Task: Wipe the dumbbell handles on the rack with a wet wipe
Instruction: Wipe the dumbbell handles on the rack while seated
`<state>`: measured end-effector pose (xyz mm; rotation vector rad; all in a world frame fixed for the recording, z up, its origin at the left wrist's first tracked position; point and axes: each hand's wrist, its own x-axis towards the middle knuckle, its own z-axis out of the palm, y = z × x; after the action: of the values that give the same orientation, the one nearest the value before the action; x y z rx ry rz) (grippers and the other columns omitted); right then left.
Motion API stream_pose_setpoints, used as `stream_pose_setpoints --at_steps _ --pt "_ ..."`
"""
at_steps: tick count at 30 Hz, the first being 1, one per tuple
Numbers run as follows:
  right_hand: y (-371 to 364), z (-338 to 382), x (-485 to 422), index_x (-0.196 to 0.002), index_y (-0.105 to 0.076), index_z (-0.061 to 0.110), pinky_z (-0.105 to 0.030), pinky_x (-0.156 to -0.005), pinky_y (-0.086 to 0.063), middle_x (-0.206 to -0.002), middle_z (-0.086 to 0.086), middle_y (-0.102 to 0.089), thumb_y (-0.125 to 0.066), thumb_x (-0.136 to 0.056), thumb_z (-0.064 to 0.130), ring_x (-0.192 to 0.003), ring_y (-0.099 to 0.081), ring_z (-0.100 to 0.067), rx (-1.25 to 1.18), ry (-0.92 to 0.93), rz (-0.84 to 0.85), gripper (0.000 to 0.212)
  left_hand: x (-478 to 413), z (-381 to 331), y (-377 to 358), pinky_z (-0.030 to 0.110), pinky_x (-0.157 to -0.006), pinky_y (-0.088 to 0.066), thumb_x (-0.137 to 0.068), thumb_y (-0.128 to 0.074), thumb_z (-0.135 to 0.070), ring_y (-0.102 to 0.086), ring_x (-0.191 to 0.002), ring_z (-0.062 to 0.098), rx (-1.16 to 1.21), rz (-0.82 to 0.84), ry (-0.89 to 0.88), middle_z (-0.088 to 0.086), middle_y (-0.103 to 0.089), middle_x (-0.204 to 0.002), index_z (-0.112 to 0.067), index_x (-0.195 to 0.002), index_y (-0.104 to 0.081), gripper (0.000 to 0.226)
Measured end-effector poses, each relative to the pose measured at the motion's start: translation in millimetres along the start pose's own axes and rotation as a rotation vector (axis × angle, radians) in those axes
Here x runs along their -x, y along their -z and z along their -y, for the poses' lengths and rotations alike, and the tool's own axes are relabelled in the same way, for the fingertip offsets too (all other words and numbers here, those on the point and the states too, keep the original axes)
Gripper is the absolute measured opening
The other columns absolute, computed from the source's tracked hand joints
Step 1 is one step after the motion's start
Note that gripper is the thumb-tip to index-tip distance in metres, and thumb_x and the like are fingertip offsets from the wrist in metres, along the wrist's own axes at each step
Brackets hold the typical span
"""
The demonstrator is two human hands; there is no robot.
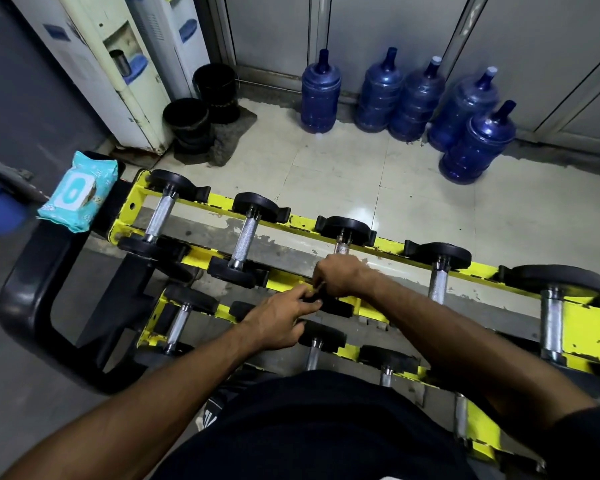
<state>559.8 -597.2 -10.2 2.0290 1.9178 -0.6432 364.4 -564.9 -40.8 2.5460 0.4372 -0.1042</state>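
On the rack's (pixel 392 244) top tier, third dumbbell from the left: right hand (pixel 340 275) clenched round its knurled handle (pixel 343 248), only the far end of the bar showing; left hand (pixel 281 320) pinches the near black head (pixel 340 306) of the same dumbbell, steadying it by the look of it; wet wipe itself not visible, maybe under the right palm, cannot tell; wipe pack (pixel 75 192) lies on a black padded frame (pixel 25 306) just left of the rack, well apart from both hands. Progress: judged mid-task, third top-tier handle in hand; the two to its left show no sign either way of wiping; the two to its right and the lower tiers probably left to do. Behind: blue water jugs (pixel 321 91) along the wall; water dispenser (pixel 118 64); black buckets (pixel 187 119) on the floor.
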Motion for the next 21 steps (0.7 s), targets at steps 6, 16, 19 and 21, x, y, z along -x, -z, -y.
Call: stream_pose_setpoints --at_steps 6,16,19,21 --pt "-2.1 -16.4 1.2 -0.110 -0.073 0.026 -0.030 -0.069 -0.049 -0.107 0.004 -0.071 -0.069 -0.089 0.022 -0.100 -0.063 -0.018 -0.077 -0.159 -0.330 0.022 0.1 -0.6 0.8 0.039 -0.097 -0.052 -0.092 -0.057 -0.019 -0.050 -0.127 0.014 0.007 0.012 0.008 -0.001 -0.043 -0.135 -0.027 -0.146 -0.049 0.055" --pt "-56.1 -31.4 23.8 -0.079 -0.067 0.017 -0.030 -0.069 -0.059 -0.083 -0.003 -0.071 -0.084 -0.073 0.002 -0.079 -0.069 -0.017 -1.313 -0.576 -0.684 0.023 -1.9 -1.2 2.8 0.033 -0.089 -0.052 -0.092 -0.058 -0.017 -0.048 -0.092 0.005 0.023 0.005 0.009 -0.003 -0.046 -0.129 -0.025 -0.144 -0.053 0.053" --pt "-49.9 -33.7 6.8 -0.080 -0.067 0.008 -0.040 -0.075 -0.061 -0.091 -0.014 -0.070 -0.078 -0.078 -0.006 -0.087 -0.070 -0.030 -1.817 -0.740 -0.773 0.018 -1.7 -1.7 3.7 0.027 -0.087 -0.049 -0.092 -0.058 -0.017 -0.042 -0.088 0.002 0.026 0.009 0.009 -0.004 -0.046 -0.130 -0.026 -0.144 -0.052 0.053" --pt "-51.8 -33.6 6.5 -0.080 -0.068 0.006 -0.035 -0.069 -0.059 -0.097 -0.016 -0.070 -0.076 -0.079 -0.006 -0.086 -0.069 -0.028 -1.858 -0.789 -0.679 0.015 -1.6 -2.1 3.9 0.023 -0.085 -0.046 -0.093 -0.058 -0.017 -0.042 -0.088 0.002 0.028 0.014 0.011 -0.005 -0.046 -0.130 -0.026 -0.145 -0.052 0.053"
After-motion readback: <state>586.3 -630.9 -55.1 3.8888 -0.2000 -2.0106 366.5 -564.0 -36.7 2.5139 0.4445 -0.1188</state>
